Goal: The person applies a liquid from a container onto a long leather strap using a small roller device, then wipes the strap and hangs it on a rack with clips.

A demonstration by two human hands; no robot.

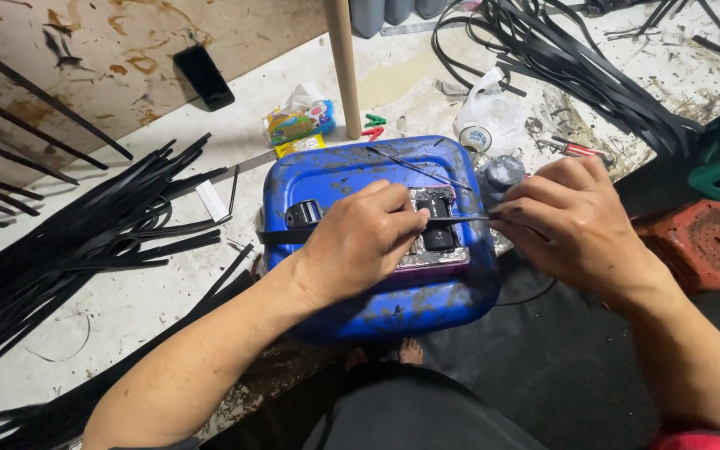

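A blue plastic jerrycan lies flat in front of me, smeared with dark marks. On its top sits a small block with a black piece on a grey and purple base. My left hand rests on the can and pinches a thin black strip over that block. My right hand grips the same strip at its right end, so it stretches taut between both hands. A short black strip end sticks out to the left of my left hand.
Heaps of black rubber strips lie at the left and back right. A black phone, a tissue pack, a white plastic bag, a wooden pole and a red brick surround the can.
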